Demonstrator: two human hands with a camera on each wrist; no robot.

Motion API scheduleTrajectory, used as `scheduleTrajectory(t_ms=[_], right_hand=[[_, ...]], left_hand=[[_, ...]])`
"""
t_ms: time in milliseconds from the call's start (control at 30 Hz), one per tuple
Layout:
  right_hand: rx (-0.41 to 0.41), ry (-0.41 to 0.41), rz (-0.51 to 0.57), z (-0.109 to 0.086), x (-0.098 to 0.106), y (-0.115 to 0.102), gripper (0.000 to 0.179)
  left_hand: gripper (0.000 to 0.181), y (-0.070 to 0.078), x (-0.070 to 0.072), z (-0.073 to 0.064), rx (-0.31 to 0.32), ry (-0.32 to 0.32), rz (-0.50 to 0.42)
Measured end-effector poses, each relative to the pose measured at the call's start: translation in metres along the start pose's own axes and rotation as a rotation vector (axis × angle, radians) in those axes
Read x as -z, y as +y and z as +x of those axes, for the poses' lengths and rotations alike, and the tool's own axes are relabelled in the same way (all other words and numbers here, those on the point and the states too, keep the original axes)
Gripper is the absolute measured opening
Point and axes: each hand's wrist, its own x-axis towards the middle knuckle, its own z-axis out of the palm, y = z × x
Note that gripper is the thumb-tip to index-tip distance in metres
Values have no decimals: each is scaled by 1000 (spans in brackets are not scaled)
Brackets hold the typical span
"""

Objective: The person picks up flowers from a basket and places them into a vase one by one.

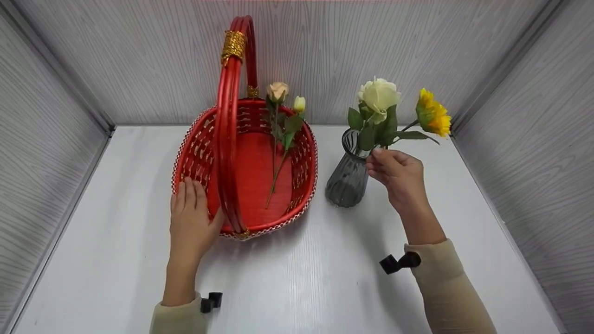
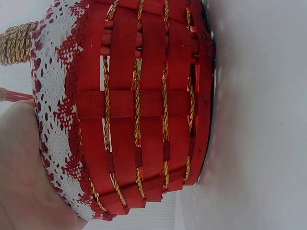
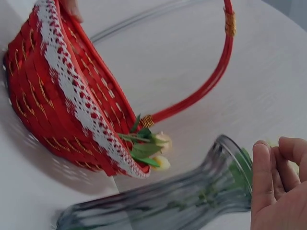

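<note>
A red woven basket (image 1: 250, 218) with a lace-trimmed rim stands on the table. My left hand (image 1: 190, 218) rests on its near left rim, fingers extended and thumb spread toward the handle's base. Inside lie a peach rose (image 1: 278, 92) and a pale yellow bud (image 1: 299, 104), their heads at the far right rim. To the right stands a grey glass vase (image 1: 347, 183) holding a cream rose (image 1: 379, 95) and a yellow sunflower (image 1: 434, 113) that leans right. My right hand (image 1: 401, 174) is at the vase's mouth, fingertips drawn together beside the leaves; I cannot tell whether they pinch a stem.
The basket's tall handle (image 1: 227, 116) with gold binding arches over its left half. Grey wood-grain panels (image 1: 320, 55) enclose the white table (image 1: 297, 283) at the back and both sides.
</note>
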Motion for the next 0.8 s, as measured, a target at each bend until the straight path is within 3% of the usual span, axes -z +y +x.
scheduleTrajectory(t_ms=[300, 633, 800], right_hand=[[35, -76, 3, -13, -36, 14, 10], [-25, -131, 25, -12, -67, 31, 9], [-115, -160, 83, -8, -82, 44, 10]], left_hand=[[80, 0, 0, 0, -4, -4, 3], [81, 2, 2, 1, 0, -7, 13], [82, -1, 1, 0, 2, -14, 11]])
